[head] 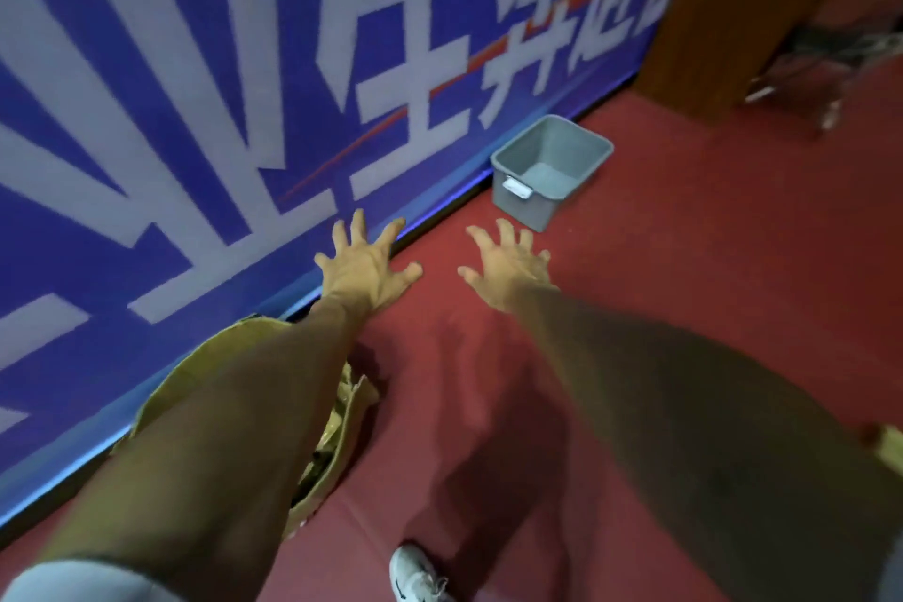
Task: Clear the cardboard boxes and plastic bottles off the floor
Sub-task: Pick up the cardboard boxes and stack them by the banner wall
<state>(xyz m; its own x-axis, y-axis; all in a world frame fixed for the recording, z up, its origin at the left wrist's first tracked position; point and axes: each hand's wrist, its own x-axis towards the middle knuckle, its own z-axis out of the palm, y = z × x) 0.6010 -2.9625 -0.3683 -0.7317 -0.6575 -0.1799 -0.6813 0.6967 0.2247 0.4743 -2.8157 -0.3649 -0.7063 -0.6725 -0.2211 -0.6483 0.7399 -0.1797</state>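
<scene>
- Spread wide, holding nothing: left grip [366,266].
- Likewise splayed and empty: right grip [508,266].
- Behind the left grip, under that forearm, on the floor [659,288]: cardboard box [215,347].
- Just beyond the right grip: grey tub [530,210].

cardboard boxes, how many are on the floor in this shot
1 for certain: an open cardboard box on the red floor against the blue banner, partly hidden under the left forearm. A tan scrap at the right edge may be another.
</scene>
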